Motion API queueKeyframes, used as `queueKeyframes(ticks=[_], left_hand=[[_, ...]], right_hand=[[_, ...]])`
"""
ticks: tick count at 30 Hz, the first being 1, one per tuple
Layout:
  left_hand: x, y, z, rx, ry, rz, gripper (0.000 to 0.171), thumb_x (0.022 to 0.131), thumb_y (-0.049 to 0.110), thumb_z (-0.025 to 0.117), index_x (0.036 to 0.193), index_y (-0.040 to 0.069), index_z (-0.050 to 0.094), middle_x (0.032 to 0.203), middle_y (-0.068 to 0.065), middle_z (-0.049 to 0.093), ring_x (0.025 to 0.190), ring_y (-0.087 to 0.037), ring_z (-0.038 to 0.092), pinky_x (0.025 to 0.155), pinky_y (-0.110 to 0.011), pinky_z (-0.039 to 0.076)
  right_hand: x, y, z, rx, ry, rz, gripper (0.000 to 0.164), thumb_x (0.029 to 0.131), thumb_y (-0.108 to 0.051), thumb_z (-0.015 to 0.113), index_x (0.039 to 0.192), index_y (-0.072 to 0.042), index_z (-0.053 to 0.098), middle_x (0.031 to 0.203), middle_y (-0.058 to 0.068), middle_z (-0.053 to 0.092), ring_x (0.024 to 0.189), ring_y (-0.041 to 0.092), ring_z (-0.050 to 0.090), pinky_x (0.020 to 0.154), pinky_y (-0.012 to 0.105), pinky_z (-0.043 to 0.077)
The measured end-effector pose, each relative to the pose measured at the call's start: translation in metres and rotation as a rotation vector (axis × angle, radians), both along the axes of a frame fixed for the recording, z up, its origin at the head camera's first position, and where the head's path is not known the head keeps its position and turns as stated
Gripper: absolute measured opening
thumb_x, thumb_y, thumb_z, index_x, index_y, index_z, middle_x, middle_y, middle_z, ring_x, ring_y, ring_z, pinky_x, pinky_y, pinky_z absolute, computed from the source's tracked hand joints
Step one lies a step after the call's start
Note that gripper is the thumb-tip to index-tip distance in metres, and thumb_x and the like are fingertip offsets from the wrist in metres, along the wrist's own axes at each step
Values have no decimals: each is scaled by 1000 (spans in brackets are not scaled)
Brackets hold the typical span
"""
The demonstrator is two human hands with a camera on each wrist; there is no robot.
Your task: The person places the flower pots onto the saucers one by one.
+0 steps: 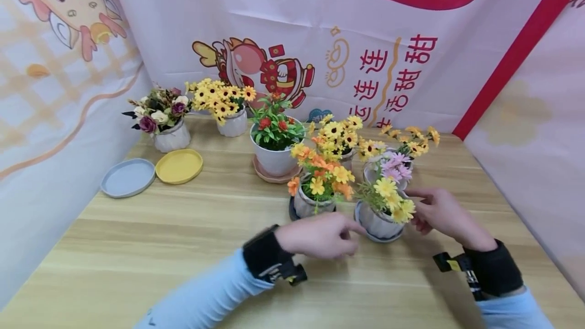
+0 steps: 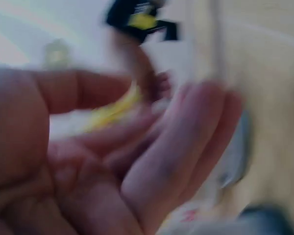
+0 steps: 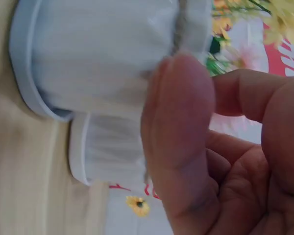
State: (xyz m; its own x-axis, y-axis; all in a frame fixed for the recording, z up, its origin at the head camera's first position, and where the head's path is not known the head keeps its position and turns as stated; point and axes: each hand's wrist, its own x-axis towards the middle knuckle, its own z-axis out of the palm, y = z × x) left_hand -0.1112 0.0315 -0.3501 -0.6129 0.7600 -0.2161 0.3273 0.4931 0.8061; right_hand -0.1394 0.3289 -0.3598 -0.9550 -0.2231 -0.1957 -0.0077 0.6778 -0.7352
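Observation:
A white pot of pale yellow flowers stands upright on a blue-grey saucer at the front right. Just left of it is my left hand, index finger pointing at the saucer's edge, the other fingers loosely bent around nothing. On the pot's other side, my right hand has bent fingers by the rim; whether they touch it I cannot tell. The right wrist view shows the pot wall beside those fingertips. The left wrist view is blurred. Left of the pot stands an orange-flowered pot on a dark saucer.
Behind are a pink-flowered pot and yellow daisy pots, including one in the middle. A red-flowered plant sits on a pink saucer. Blue and yellow saucers lie left, below a purple-and-white bouquet pot.

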Motion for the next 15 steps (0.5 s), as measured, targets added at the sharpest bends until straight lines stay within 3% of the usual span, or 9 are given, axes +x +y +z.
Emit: queueKeyframes(ticks=[3,5,7,9,11,15], left_hand=[[1,-39,25,50,-31,-81,33,101,16,57,132,9,61,80,6,67,63,-12,65,58,-25,56],[-1,-70,38,84,-49,-61,28,102,18,56,127,10,65,86,3,70,69,-18,69,64,-31,60],[-8,-105,46,100,-32,10,25,102,20,55,122,10,68,86,-2,71,69,-24,69,65,-36,61],[-19,-142,50,79,25,142,24,102,22,55,117,10,70,85,-4,71,68,-28,69,63,-38,61],[-31,-181,49,43,81,321,27,102,25,55,116,6,69,85,-7,70,69,-31,69,63,-38,61],[-51,-252,34,-24,134,687,40,104,21,49,132,-6,54,90,-18,70,71,-31,69,65,-37,61]], right_hand=[[1,7,9,25,-2,-5,44,105,-20,50,138,8,50,73,12,63,64,24,63,55,36,59],[2,11,15,32,2,-11,44,105,-23,50,138,7,51,74,13,62,64,24,63,56,36,59],[3,16,21,38,11,-28,46,105,-24,50,138,8,50,75,12,63,65,24,64,57,36,60],[5,21,28,39,34,-44,47,106,-24,48,138,10,49,78,13,64,67,23,65,59,36,60],[7,26,34,45,66,-65,47,106,-25,47,138,10,48,81,14,65,69,22,66,60,35,61],[11,33,48,69,152,-120,46,107,-26,45,137,9,50,84,15,65,70,22,66,61,33,61]])
